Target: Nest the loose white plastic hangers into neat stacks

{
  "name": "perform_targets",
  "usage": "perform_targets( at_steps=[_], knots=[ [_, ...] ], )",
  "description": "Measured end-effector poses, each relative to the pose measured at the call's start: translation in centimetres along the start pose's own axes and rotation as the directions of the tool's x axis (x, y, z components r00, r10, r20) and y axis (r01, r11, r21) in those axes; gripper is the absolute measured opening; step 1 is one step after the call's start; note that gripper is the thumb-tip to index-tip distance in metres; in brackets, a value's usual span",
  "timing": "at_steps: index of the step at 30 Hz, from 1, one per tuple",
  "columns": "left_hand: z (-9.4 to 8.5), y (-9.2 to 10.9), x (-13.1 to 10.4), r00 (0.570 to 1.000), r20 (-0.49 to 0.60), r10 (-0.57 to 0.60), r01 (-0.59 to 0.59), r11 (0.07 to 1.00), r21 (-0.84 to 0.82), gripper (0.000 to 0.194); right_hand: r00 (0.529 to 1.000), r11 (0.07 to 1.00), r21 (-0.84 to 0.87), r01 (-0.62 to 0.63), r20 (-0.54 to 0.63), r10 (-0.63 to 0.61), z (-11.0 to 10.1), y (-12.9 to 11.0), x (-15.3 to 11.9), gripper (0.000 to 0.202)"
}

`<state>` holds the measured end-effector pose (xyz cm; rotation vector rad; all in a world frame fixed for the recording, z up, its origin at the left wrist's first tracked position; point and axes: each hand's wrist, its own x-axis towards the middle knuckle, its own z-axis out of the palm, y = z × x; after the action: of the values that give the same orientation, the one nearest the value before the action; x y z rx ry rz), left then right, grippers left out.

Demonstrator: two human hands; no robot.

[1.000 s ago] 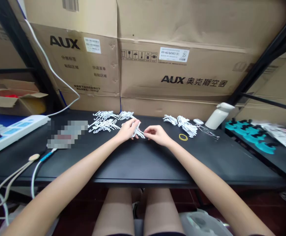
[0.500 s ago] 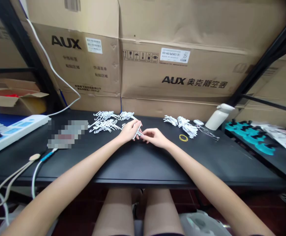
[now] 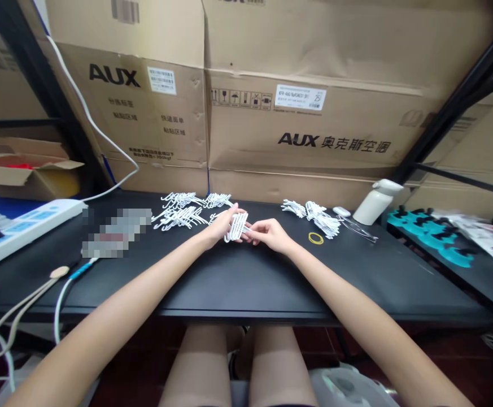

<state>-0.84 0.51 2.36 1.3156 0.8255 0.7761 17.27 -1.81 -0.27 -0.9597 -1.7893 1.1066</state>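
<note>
My left hand (image 3: pixel 224 224) is closed around a bundle of white hooks (image 3: pixel 236 227), whose curved ends point down toward me. On the right of the bundle, my right hand (image 3: pixel 268 233) pinches its edge with thumb and fingers. Behind and left of my left hand lie several piles of similar white hooks (image 3: pixel 180 218) on the black table (image 3: pixel 246 282). More white bundles (image 3: pixel 323 219) rest to the right, beyond my right hand. Two or so yellow rubber bands (image 3: pixel 315 238) lie nearer to me than those bundles.
At the right are a white bottle (image 3: pixel 375 203), glasses (image 3: pixel 360 229), a white case (image 3: pixel 341 212) and teal parts (image 3: pixel 436 237). A power strip (image 3: pixel 26 229), a blurred item (image 3: pixel 117 233) and cables occupy the left. Large cardboard boxes (image 3: pixel 246 130) stand behind.
The bundle in my left hand has turned, so its row of hooks now faces me. My right hand stays close beside it, nearly in place.
</note>
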Motion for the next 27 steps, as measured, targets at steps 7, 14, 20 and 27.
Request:
perform_targets(
  at_steps=[7,14,20,27],
  knots=[
    [-2.8,1.1,-0.4,0.994,0.107,-0.018,0.002,0.990,0.144,0.053,0.997,0.999,0.027,-0.018,-0.074,0.020,-0.5,-0.7,-0.2,0.035],
    [-3.9,0.8,-0.6,0.986,0.169,-0.005,-0.046,0.952,0.302,0.053,1.000,0.997,-0.068,-0.025,-0.008,0.025,-0.7,-0.5,-0.5,0.035],
    [-3.5,0.4,-0.5,0.984,0.179,0.002,-0.046,0.969,0.241,0.046,1.000,0.995,-0.094,-0.011,0.001,0.011,-0.5,-0.2,-0.5,0.037],
    [-2.4,-0.4,-0.2,0.991,0.122,0.050,-0.070,0.984,0.163,0.042,0.998,0.992,-0.122,0.007,-0.055,-0.013,0.0,0.1,-0.4,0.037]
  ],
)
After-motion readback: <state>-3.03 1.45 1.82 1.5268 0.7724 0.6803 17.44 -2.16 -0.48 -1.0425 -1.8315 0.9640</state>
